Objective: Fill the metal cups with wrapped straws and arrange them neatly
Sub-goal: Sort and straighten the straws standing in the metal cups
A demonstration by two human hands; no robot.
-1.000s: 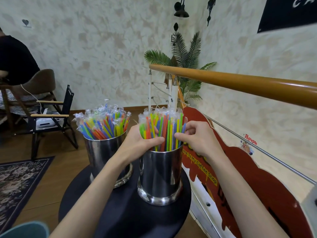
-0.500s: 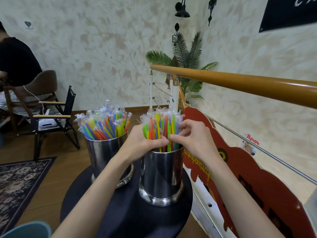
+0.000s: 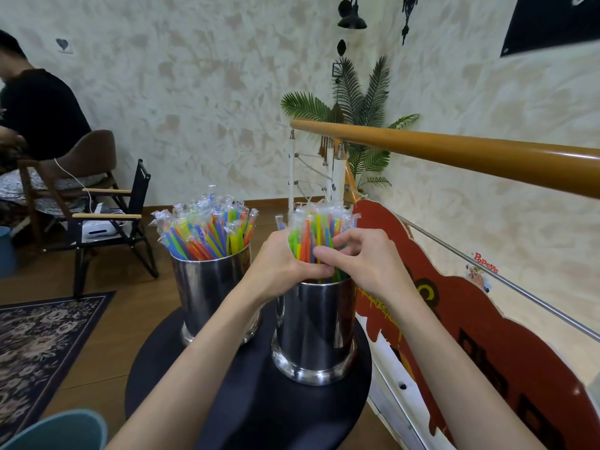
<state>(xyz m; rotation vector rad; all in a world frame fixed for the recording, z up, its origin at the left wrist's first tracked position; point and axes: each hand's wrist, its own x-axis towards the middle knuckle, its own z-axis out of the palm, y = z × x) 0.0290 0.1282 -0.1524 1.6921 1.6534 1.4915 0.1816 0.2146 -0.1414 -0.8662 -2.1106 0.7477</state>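
Two shiny metal cups stand on a round black table (image 3: 253, 404). The left cup (image 3: 207, 297) is packed with a fan of colourful wrapped straws (image 3: 207, 232). The right cup (image 3: 316, 332) holds an upright bundle of wrapped straws (image 3: 319, 227). My left hand (image 3: 285, 264) wraps around that bundle from the left, just above the cup's rim. From the right, my right hand (image 3: 367, 261) curls its fingers round the same bundle. The two hands meet at the front and hide the lower part of the straws.
A wooden handrail (image 3: 454, 154) runs across the right, above a red painted panel (image 3: 487, 336). A folding chair (image 3: 110, 219) and a seated person (image 3: 35, 105) are at the left. A patterned rug (image 3: 39, 345) lies on the floor, and a teal bin rim (image 3: 55, 430) shows at bottom left.
Both hands have closed in tighter on the bundle in the right cup; my right hand has moved left until its fingers meet my left hand at the front.
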